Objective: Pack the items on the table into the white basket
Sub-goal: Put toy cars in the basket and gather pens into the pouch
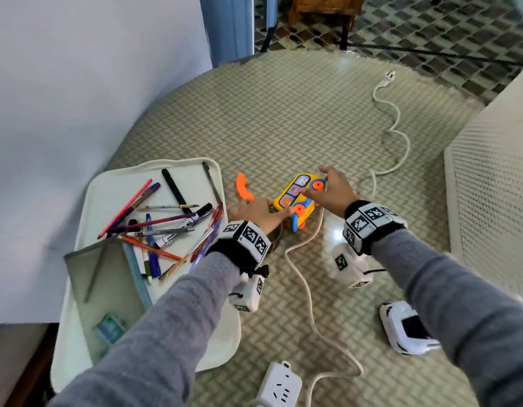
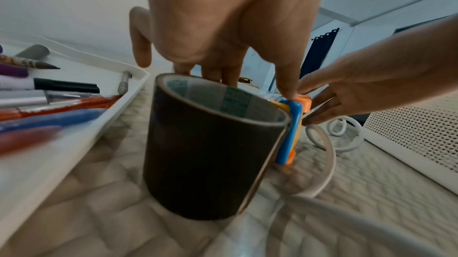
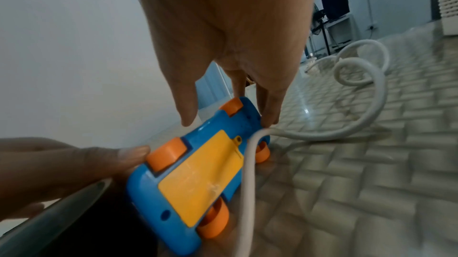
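Observation:
A yellow and blue toy bus (image 1: 295,195) with orange wheels lies tipped on its side mid-table, its blue underside (image 3: 193,179) facing the right wrist camera. My left hand (image 1: 260,211) hovers over a dark roll of tape (image 2: 210,153), fingers extended, one fingertip (image 3: 133,153) touching the bus's rear wheel. My right hand (image 1: 327,186) is spread over the bus's far end, with fingertips (image 3: 270,118) on that end and the thumb above the underside. The white perforated basket (image 1: 489,186) stands at the right.
A white tray (image 1: 107,195) holding several pens and a pouch sits on the left. An orange toy handset (image 1: 242,186) lies beside the bus. A white cord (image 1: 301,274) runs past the bus to a power strip (image 1: 279,386). A white toy car (image 1: 407,327) sits near right.

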`<state>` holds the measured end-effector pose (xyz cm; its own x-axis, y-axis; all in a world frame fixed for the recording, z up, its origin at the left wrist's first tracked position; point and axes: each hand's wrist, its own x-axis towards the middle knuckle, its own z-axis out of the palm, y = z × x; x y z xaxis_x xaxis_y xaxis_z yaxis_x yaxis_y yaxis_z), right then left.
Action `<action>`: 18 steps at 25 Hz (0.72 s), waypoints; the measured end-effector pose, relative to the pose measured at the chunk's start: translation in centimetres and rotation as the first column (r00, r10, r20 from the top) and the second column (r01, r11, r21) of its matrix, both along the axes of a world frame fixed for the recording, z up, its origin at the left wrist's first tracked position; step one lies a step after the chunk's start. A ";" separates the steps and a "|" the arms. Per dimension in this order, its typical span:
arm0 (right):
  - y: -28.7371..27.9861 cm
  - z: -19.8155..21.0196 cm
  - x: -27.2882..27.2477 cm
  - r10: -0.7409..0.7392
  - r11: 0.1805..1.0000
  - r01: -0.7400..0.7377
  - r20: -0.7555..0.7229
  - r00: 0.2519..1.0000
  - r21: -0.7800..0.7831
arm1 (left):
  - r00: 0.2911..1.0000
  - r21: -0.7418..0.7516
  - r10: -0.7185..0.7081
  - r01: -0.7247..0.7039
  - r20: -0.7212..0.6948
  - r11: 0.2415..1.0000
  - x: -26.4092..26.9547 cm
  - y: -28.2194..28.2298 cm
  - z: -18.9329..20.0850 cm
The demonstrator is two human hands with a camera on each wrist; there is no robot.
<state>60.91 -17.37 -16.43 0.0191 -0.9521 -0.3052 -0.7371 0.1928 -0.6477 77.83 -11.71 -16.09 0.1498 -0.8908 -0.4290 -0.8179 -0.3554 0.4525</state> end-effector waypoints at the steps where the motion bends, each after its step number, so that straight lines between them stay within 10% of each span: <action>1: -0.3 -0.2 0.0 0.006 0.999 -0.006 0.011 1.000 0.038 | 1.000 0.003 0.001 -0.001 -0.007 1.000 -0.1 -0.1 -0.5; 13: 1.2 0.8 -1.8 -0.162 0.987 0.151 0.416 0.895 0.059 | 0.961 -0.162 0.113 -0.157 -0.254 0.974 -0.7 1.2 -1.0; 18: 2.4 3.8 -2.3 -0.100 0.993 0.119 0.582 0.807 0.004 | 0.746 -0.311 0.035 -0.319 -0.664 0.895 -0.2 1.5 0.4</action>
